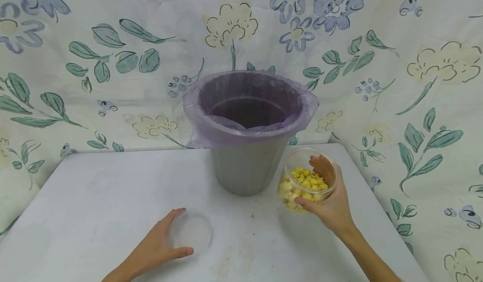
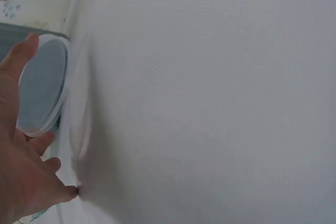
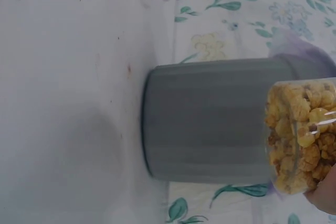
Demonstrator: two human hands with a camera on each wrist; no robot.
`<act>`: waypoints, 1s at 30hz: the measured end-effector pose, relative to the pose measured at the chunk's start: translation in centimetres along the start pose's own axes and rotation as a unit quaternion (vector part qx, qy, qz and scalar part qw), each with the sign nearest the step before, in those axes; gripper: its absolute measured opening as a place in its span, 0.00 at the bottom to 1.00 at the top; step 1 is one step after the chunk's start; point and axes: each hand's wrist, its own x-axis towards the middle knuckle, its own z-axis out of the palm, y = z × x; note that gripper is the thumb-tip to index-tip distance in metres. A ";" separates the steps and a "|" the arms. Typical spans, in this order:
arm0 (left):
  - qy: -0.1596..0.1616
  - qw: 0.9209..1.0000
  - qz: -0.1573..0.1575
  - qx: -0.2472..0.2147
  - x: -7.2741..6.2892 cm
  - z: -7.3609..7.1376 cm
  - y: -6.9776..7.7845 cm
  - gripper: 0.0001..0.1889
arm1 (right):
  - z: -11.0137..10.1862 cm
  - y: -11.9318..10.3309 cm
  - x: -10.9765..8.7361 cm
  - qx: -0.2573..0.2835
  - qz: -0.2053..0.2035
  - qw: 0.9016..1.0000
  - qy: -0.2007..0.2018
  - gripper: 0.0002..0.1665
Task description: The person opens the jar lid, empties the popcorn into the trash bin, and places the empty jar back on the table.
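Note:
My right hand (image 1: 332,202) grips a clear round plastic tub (image 1: 292,158) beside the bin's right side, thumb on the near side and fingers round the far side. Yellow caramel popcorn (image 1: 307,181) partly fills the open-topped tub. In the right wrist view, the popcorn (image 3: 302,135) shows through the tub's wall, raised off the table. Over the table's left half, my left hand (image 1: 158,242) holds a clear round lid (image 1: 196,233) by its rim between thumb and fingers. The left wrist view shows the lid (image 2: 44,85) edge-on, close over the tabletop.
A grey bin (image 1: 245,168) with a purple liner bag (image 1: 192,110) folded over its rim stands at the back of the white table (image 1: 113,189). Small crumbs (image 1: 253,216) dot the tabletop before it. Floral cloth (image 1: 158,97) hangs behind and at the right.

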 end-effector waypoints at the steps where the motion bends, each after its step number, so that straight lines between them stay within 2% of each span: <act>1: 0.002 1.000 0.010 0.012 -0.1 0.1 -0.3 0.53 | -0.1 0.0 0.0 0.001 0.000 1.000 0.000 0.58; 3: 0.008 0.999 0.029 0.040 -0.3 0.2 -0.8 0.53 | -0.2 0.0 0.1 0.002 0.000 1.000 0.001 0.58; 5: 0.010 0.996 0.036 0.077 -0.4 0.3 -1.2 0.54 | -0.3 0.0 0.2 0.004 0.001 1.000 0.003 0.58; 10: 0.004 0.986 0.033 0.163 -0.8 0.5 -1.8 0.59 | -0.8 -0.1 0.6 0.001 0.009 1.000 0.012 0.58; 14: -0.003 0.982 0.032 0.184 -0.9 0.3 -1.6 0.62 | -1.2 -0.4 1.0 -0.002 0.016 1.000 0.018 0.58; 17: 0.007 0.983 0.046 0.179 -0.7 -0.3 -0.9 0.58 | -1.5 -0.5 1.3 -0.004 0.018 1.000 0.022 0.58; 22: 0.036 0.984 0.076 0.157 -0.1 -2.1 1.0 0.47 | -2.2 -0.7 1.7 -0.023 0.025 0.999 0.028 0.58; 30: 0.047 0.982 0.079 0.164 1.1 -5.6 4.7 0.45 | -3.1 -0.9 2.5 -0.072 0.025 0.997 0.024 0.59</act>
